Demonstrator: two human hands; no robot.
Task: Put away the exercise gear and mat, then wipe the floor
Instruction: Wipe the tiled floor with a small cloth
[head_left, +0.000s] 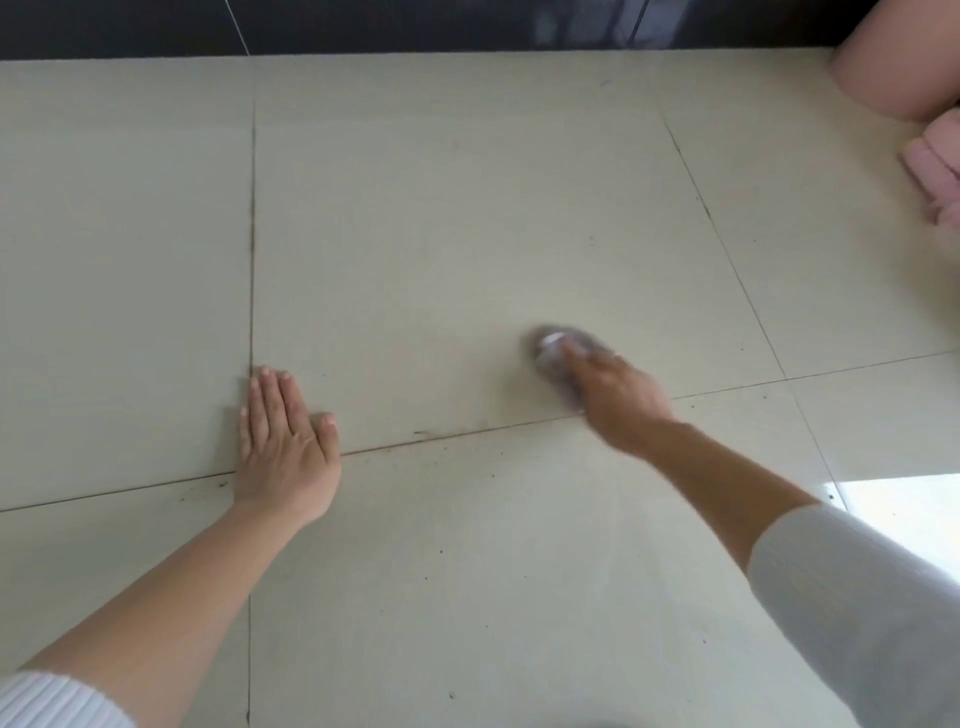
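My right hand (618, 395) presses a small grey cloth (550, 345) onto the pale tiled floor (441, 218), right of centre. Hand and cloth are blurred by motion, and most of the cloth is hidden under the fingers. My left hand (283, 447) lies flat on the floor at the left, fingers together and pointing away from me, holding nothing. It rests where two tile joints cross. Both forearms are bare, with white ribbed sleeves pushed up near the elbows.
A pink rounded object (898, 73) sits at the top right corner, with a pink folded or rolled item (935, 171) just below it. A dark wall base (363, 23) runs along the far edge of the floor. Dark specks dot the tiles near me.
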